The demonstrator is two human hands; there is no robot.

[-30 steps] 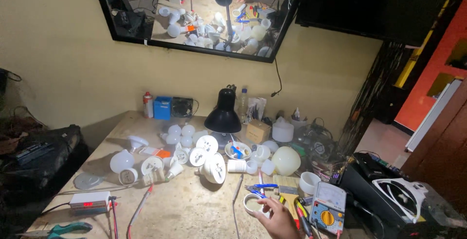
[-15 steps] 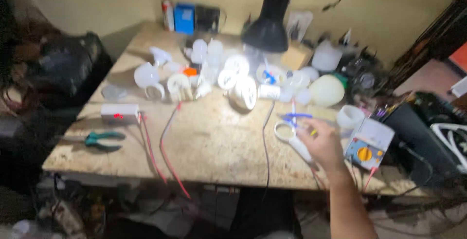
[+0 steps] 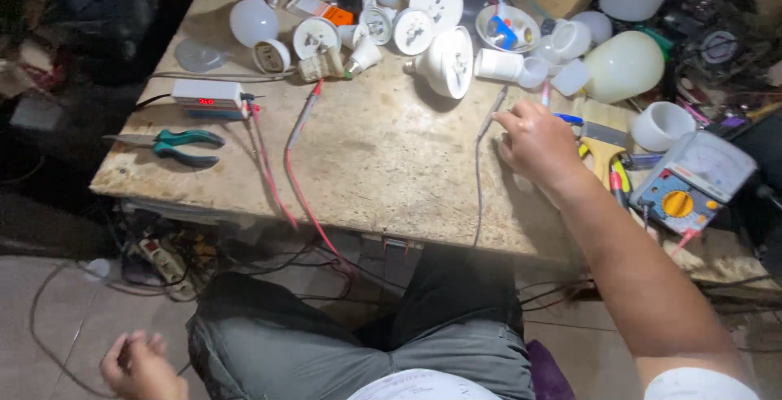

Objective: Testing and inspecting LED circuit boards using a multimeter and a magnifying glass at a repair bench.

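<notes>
right hand [image 3: 538,146] curled over something hidden near the table's [image 3: 391,164] right edge, grasp unclear, black probe [image 3: 492,113] just beside its fingers, left hand [image 3: 140,365] loosely half-open below the table, holding nothing, partly cut off

The grey, thin, pen-shaped test probe [image 3: 494,112] lies flat on the mottled beige worktop, its tip pointing away from the seated person toward the white bulb housings. Its dark grey lead [image 3: 476,196] runs straight back across the surface and drops over the near table edge. The probe sits just beside, possibly touching, the fingertips of the right hand. A small white, rounded plastic part [image 3: 521,182] shows only as a sliver beneath that hand, at its near side; its shape cannot be determined.
</notes>
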